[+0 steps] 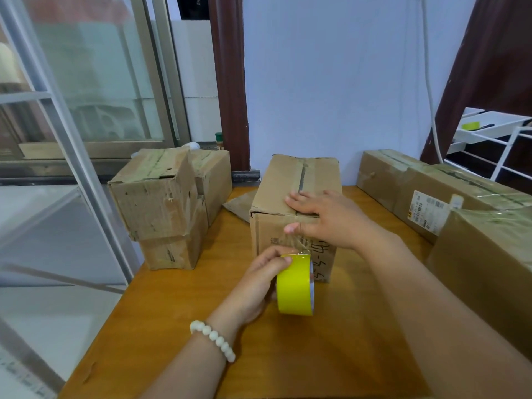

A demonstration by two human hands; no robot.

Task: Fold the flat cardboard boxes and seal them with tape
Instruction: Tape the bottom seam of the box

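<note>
On the table, box running lengthwise away, right hand flat atop, left fingers apparently gripping tape roll.

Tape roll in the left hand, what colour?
Bright yellow tape roll, held in the left hand; the head view, the only one, shows it clearly.
</note>
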